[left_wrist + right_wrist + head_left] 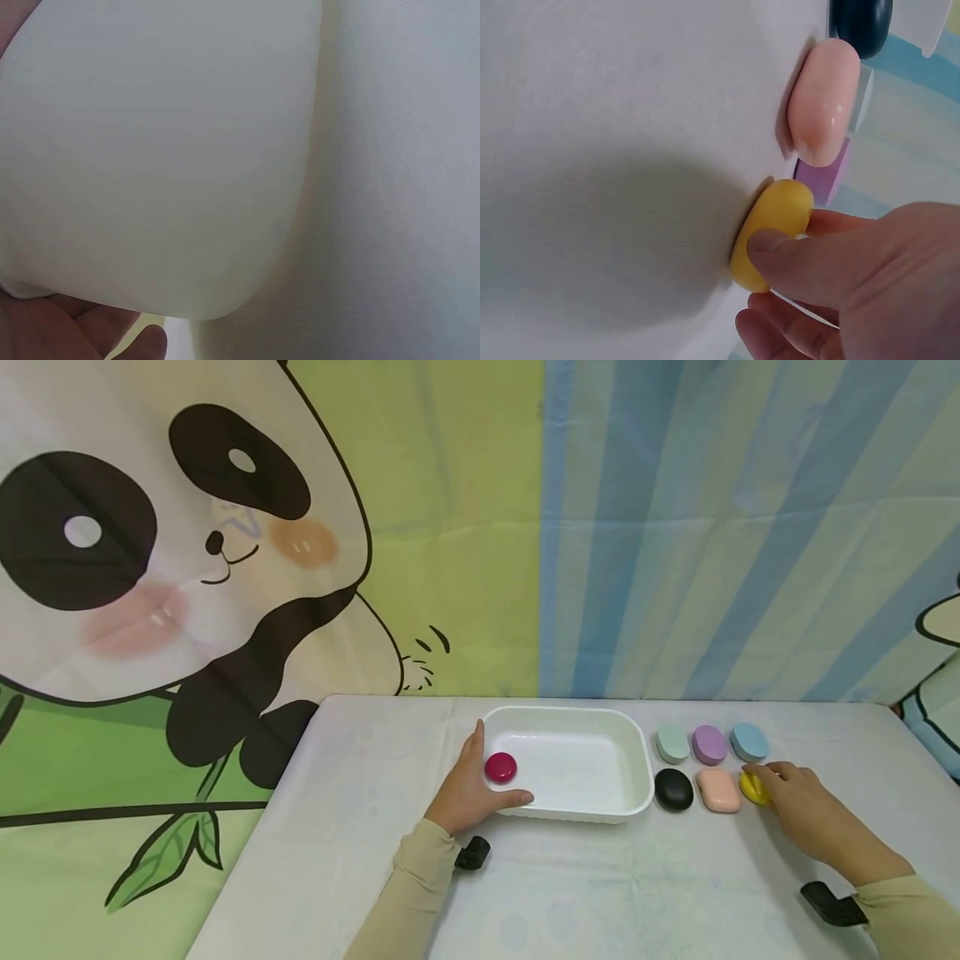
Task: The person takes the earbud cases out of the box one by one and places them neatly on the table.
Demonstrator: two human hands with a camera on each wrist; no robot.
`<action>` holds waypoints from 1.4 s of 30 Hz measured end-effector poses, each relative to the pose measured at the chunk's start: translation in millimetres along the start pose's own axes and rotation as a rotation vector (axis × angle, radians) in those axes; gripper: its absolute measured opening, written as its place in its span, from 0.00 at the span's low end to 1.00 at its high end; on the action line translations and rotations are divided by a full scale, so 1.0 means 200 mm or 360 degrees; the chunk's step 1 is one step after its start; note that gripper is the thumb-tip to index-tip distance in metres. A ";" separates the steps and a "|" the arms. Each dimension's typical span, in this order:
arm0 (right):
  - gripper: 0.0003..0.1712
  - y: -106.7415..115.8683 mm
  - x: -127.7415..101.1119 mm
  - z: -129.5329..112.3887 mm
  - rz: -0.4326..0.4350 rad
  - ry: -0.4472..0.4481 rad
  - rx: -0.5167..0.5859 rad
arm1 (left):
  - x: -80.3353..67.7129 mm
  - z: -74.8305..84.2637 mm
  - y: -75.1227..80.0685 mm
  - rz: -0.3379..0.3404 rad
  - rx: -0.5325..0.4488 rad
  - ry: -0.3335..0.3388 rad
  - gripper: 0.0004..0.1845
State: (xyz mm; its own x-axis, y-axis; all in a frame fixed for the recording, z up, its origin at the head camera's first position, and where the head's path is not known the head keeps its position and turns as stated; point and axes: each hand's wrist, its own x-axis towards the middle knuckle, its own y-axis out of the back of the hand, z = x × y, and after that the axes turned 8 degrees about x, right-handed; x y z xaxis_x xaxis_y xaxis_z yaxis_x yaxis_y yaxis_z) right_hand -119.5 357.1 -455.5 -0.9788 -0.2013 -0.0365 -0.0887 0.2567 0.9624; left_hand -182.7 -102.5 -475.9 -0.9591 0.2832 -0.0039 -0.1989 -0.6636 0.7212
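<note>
My left hand point(467, 789) holds the left end of a white rectangular tray point(577, 816), thumb at the front rim and fingers along the end wall. Inside the tray, at its left, lies a round red soap-like piece point(501, 767). The tray's smooth white wall point(165, 150) fills much of the left wrist view. At the right, my right hand point(810, 806) pinches a yellow rounded soap-like bar point(780, 210) between thumb and fingers. The bar sits low at the white tabletop; whether it still touches the cloth is hard to tell.
Beside the yellow bar are a pink rounded bar point(719, 790) and a black oval piece point(673, 790). Behind them stand mint point(672, 744), purple point(709, 744) and blue point(750, 741) round pieces. A printed curtain point(465, 527) hangs behind the table's back edge.
</note>
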 end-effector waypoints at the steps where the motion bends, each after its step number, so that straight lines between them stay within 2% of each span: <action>1: 0.24 0.00 0.00 0.00 0.0000 -0.0004 -0.0012 | 0.00 0.00 0.00 -0.0001 0.0003 0.0002 0.75; 11: 0.33 0.04 0.01 -0.10 0.0089 -0.0025 -0.0014 | 0.00 -0.01 -0.01 0.0005 -0.0009 0.0014 0.75; 16: 0.32 0.05 0.01 -0.17 0.0249 0.0166 -0.0020 | 0.01 -0.01 -0.01 -0.0004 0.0007 0.0021 0.76; 21: 0.30 0.06 0.04 -0.26 0.0450 0.0393 0.0051 | 0.01 -0.01 0.00 0.0002 0.0015 0.0017 0.75; 26: 0.29 0.08 0.08 -0.35 0.0533 0.0482 0.0099 | 0.01 0.00 0.00 -0.0001 0.0009 0.0018 0.75; 35: 0.33 0.08 0.16 -0.50 0.0484 0.0467 0.0123 | 0.00 0.00 0.00 -0.0015 0.0008 0.0023 0.76; 42: 0.32 0.09 0.21 -0.62 0.0407 0.0445 0.0137 | 0.00 0.00 0.00 -0.0013 0.0010 0.0036 0.76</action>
State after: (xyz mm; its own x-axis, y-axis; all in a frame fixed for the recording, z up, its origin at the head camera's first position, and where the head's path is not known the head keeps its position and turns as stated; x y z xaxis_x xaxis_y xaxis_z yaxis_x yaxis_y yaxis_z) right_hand -138.7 235.9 -406.9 -0.8844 -0.3673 0.2880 0.1250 0.4081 0.9043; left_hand -183.6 -102.6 -477.0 -0.9617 0.2730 -0.0255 -0.2057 -0.6567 0.7256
